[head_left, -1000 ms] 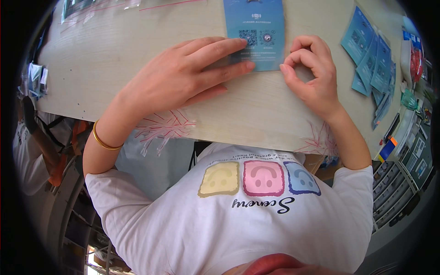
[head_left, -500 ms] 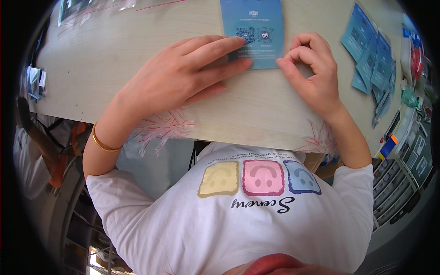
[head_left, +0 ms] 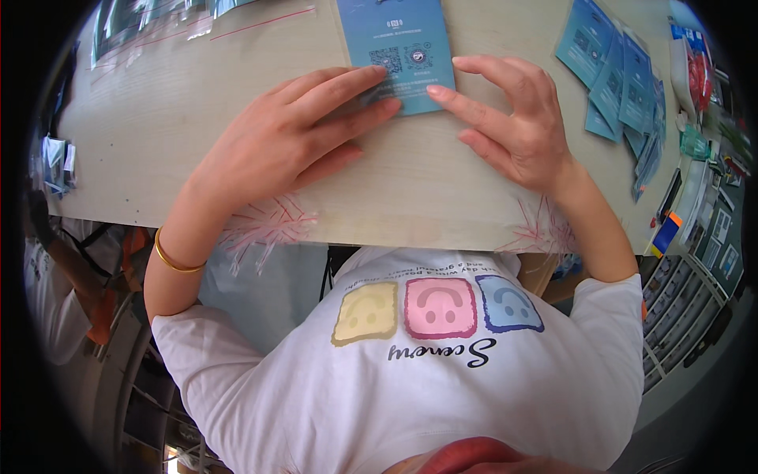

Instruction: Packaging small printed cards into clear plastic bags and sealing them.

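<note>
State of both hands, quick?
Left hand: open, over the lower left of the blue packet, not gripping.
Right hand: open, at its lower right; contact unclear.

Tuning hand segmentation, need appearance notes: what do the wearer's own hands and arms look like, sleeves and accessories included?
Left hand and right hand: ungloved. Left sleeve and right sleeve: white, short. Thin gold-coloured bangle on the left side; none visible on the right.
</note>
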{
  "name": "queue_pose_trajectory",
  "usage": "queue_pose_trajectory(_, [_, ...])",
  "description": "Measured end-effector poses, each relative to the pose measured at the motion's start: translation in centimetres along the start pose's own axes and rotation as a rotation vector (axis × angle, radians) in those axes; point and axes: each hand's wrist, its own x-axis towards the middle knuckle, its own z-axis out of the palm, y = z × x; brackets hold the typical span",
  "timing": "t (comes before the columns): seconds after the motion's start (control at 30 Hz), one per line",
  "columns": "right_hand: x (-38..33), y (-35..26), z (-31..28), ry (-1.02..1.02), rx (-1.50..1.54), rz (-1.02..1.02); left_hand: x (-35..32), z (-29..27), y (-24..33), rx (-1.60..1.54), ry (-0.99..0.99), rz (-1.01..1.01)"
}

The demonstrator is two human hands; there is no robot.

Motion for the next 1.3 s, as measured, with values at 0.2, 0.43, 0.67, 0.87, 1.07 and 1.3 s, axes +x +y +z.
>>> queue_pose_trajectory(0.2, [-0.3,0.0,-0.3,0.046,-0.065,0.058,0.4,-0.1,-0.3,-0.042,0.059,0.079])
queue_pose_trajectory(0.43, [-2.4,2.2,-0.9,-0.050,-0.114,0.048,-0.5,-1.7,-2.5,-0.019,0.378,-0.026])
queue_pose_trajectory(0.67, [-0.1,9.2,-3.8,0.138,-0.300,0.305,1.3,-1.9,-2.8,0.037,0.345,-0.066])
queue_pose_trajectory(0.87, [4.5,7.2,2.0,0.077,-0.355,0.188,0.1,-1.5,-3.1,0.134,0.313,-0.073])
queue_pose_trajectory(1.07, [2.4,-6.1,1.9,-0.057,-0.101,0.083,4.4,-1.5,-2.0,0.146,0.181,0.034])
queue_pose_trajectory(1.3, [1.4,-1.4,0.1,-0.065,0.476,0.415,3.6,0.8,-2.5,0.191,0.079,-0.002])
